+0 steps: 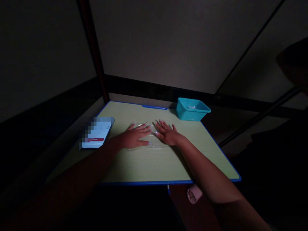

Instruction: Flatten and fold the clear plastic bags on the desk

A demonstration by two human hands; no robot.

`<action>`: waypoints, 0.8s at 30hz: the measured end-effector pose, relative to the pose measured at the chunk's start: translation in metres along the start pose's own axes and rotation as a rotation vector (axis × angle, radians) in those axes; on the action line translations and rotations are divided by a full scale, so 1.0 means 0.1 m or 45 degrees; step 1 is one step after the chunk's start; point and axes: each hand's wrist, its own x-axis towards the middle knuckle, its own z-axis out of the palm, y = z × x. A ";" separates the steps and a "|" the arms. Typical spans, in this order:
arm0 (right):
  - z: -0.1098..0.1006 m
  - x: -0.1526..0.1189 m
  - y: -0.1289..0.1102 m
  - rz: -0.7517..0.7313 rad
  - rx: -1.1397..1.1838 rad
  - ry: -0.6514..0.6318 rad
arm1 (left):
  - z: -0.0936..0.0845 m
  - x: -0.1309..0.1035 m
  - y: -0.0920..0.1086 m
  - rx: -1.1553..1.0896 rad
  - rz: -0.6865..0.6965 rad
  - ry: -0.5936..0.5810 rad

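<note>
A thin sheet of clear plastic [157, 146], perhaps a bag, lies flat on the middle of the small table [149, 166]. Across its left part rests my left hand [137, 136], palm down with the fingers spread. My right hand [167, 133] lies palm down at the right part of the plastic, its fingers apart and pointing away from me. A narrow gap separates the fingertips of the two hands. Parts of the plastic are hidden beneath both hands.
A turquoise plastic basket [192, 115] with something pale inside stands at the table's far right corner. A lit phone or tablet [98, 134] lies at the left edge. Behind the table rises a wall [156, 41]. Below the front edge is a pink slipper [194, 193].
</note>
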 end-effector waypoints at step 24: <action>0.07 0.01 -0.08 -0.102 0.015 -0.041 | -0.07 -0.02 0.03 -0.030 0.001 -0.089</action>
